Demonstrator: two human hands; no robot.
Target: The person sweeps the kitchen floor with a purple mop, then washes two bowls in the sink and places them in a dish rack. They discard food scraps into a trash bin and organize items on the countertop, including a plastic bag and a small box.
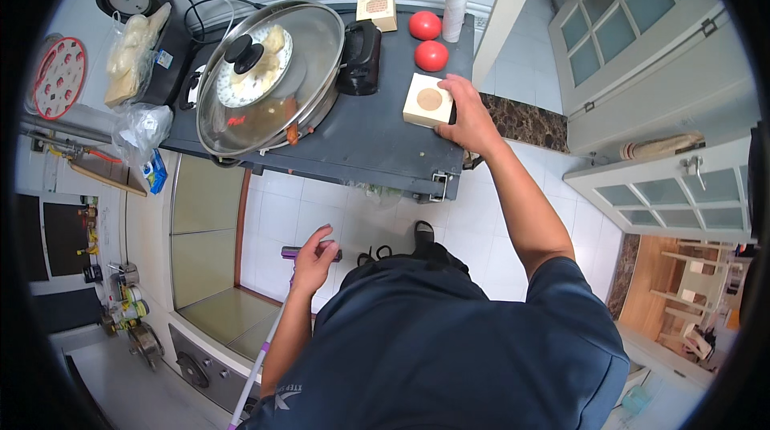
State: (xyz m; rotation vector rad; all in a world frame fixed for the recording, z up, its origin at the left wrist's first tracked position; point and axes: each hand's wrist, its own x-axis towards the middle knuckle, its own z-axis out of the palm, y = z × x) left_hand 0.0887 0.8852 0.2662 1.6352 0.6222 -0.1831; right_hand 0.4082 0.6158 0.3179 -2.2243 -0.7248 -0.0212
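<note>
My right hand point(472, 116) grips the right side of a small cream cardboard box point(420, 113) with a round brown patch on top. The box is at the right end of a dark grey table point(373, 135). Just beyond it are two red tomatoes point(431, 56), and a cardboard tube point(456, 6) stands upright beside them. A second small box point(385, 12) sits at the table's back edge. My left hand point(314, 258) holds nothing, fingers apart, in front of the table and over the floor. Below it shows a purple floor-cleaner head point(291, 252).
A wide pan with a glass lid point(313, 69) covers the table's left half; a plate of food point(271, 84) shows through it. A black handled appliance point(361, 60) stands beside it. Bagged food point(135, 48) lies at far left. A stove point(204, 364) is lower left, a glazed door point(674, 189) right.
</note>
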